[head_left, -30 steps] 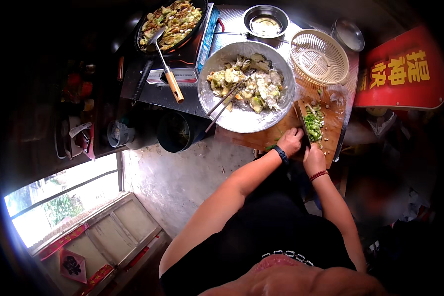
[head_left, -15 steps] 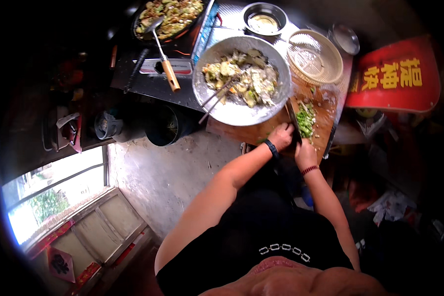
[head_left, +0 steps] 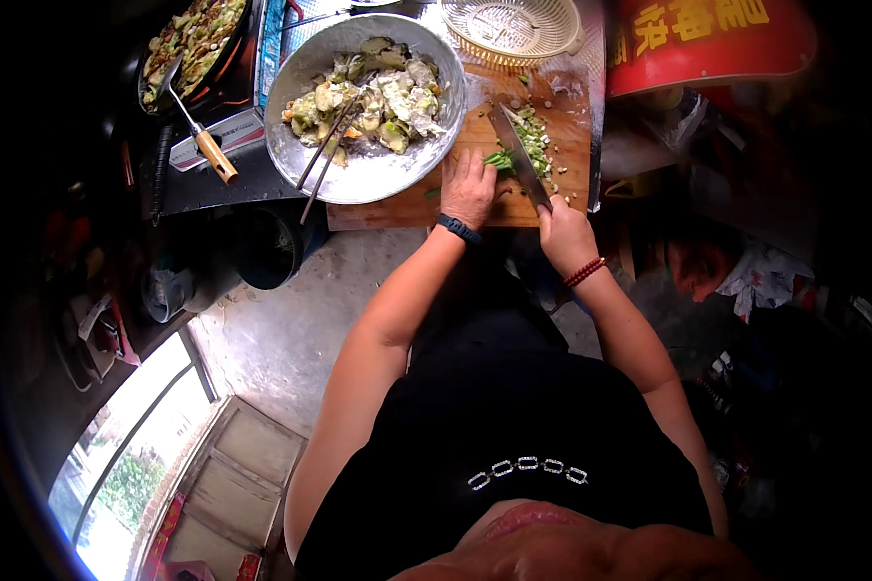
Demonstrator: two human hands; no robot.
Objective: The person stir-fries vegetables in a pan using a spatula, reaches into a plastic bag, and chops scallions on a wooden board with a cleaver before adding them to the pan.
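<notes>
My right hand (head_left: pixel 564 229) grips the handle of a cleaver (head_left: pixel 517 153) whose blade lies across a wooden cutting board (head_left: pixel 564 165). My left hand (head_left: pixel 469 186) presses down on a bunch of green onions (head_left: pixel 497 160) right beside the blade. Chopped green pieces (head_left: pixel 533 134) are piled on the board just beyond the blade.
A large metal bowl (head_left: pixel 358 179) of mixed vegetables with chopsticks (head_left: pixel 322 155) sits left of the board. A dark pan (head_left: pixel 192 39) with a wooden-handled ladle (head_left: pixel 199 134) is far left. A cream plastic basket (head_left: pixel 510 29) and a red sign (head_left: pixel 707 39) lie behind.
The view has drawn closer to the board. Both hands stay at the green onions, with the cleaver still working across them.
</notes>
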